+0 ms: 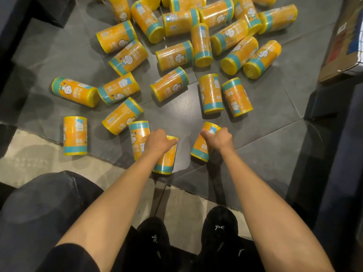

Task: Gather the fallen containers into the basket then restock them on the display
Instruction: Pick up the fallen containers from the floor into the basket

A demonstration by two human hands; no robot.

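Observation:
Several orange and yellow cylindrical containers with teal bands lie scattered on the dark tiled floor (pixel 176 112). My left hand (pixel 158 142) grips one container (pixel 167 163) near its upper end. Another container (pixel 137 138) lies right beside it on the left. My right hand (pixel 220 139) grips a separate container (pixel 202 146), which is tilted with its top toward the pile. Both held containers are close to my feet. No basket or display is in view.
A cardboard box (pixel 345 42) sits at the right edge. Dark shelf bases (pixel 334 154) border the right side, and dark fixtures stand at the upper left (pixel 39 8). My black shoes (pixel 218 228) and bent knee (pixel 45 203) fill the bottom.

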